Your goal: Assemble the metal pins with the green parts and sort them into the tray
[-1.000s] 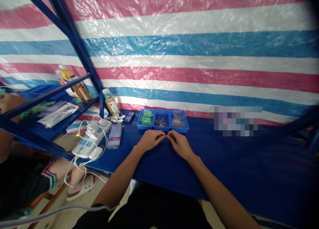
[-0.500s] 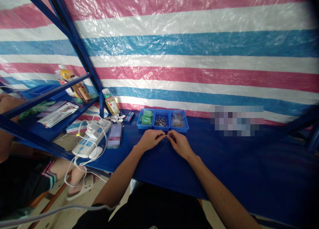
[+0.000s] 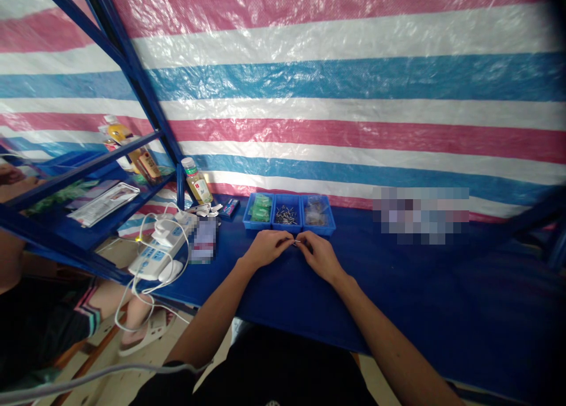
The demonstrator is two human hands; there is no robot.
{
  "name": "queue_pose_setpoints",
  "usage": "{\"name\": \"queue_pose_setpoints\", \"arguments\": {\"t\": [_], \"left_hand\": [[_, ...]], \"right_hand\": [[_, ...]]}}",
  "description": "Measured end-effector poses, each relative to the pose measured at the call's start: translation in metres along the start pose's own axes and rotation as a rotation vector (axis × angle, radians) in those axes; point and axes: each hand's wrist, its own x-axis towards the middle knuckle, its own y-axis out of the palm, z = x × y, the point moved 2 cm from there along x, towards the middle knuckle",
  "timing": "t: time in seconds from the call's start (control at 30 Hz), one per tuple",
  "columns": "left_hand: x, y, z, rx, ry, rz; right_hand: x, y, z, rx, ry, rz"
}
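One thin, pale piece spans the gap between the left hand and right hand, long axis roughly sideways, neither hand clearly nearer; both pinch it with nearly closed fingertips. Three blue bins stand just beyond: one of green packets, one of metal pins, one of clear bags, contents uncountable.

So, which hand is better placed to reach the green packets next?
Likely the left hand: it sits just in front of the green packets, while the right hand is farther, nearer the clear bags.
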Motion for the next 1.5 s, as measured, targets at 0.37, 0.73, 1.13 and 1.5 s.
{"name": "queue_pose_setpoints", "arguments": {"t": [0.37, 0.73, 1.13, 1.5], "left_hand": [[0.0001, -0.0021, -0.0016, 0.005, -0.001, -0.002], [0.0005, -0.0041, -0.0033, 0.001, -0.018, -0.001], [0.0003, -0.0038, -0.0018, -0.003, -0.021, -0.008], [0.0007, -0.0050, -0.0024, -0.015, -0.030, -0.010]], "right_hand": [[0.0005, -0.0018, 0.0023, -0.001, 0.002, -0.002], [0.0006, -0.0039, 0.0026, -0.007, 0.026, 0.007], [0.0008, -0.0019, -0.0014, -0.025, 0.040, 0.007], [0.0005, -0.0024, -0.0032, -0.022, 0.046, -0.008]]}}
